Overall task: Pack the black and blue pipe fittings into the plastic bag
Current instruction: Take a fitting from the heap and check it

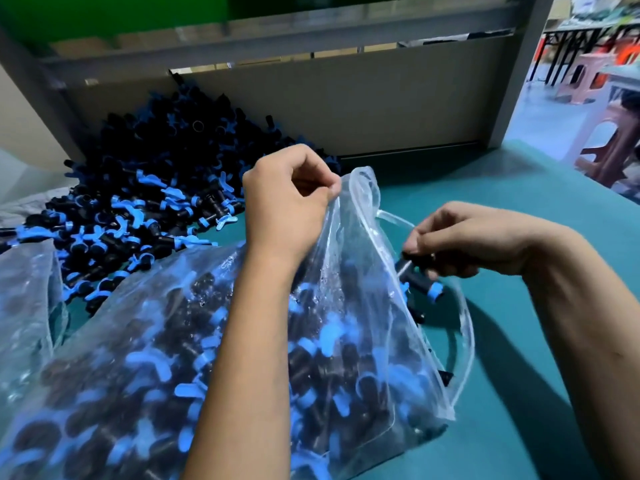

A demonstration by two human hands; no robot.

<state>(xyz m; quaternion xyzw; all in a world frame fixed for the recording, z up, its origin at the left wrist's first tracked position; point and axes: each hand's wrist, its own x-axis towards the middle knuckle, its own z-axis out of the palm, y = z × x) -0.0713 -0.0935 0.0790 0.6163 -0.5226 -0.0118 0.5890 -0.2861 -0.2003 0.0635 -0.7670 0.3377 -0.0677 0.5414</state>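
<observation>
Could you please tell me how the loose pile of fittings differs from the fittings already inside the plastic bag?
The loose pile lies uncovered on the green table against the back board; the bagged fittings sit behind clear film. The pile is untouched, while the left hand pinches the plastic bag open. Both are black with blue parts.

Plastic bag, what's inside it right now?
The bag holds many black and blue fittings, seen through the film. The left forearm covers part of them. The left hand pinches the rim; the right hand holds fittings at the mouth.
</observation>
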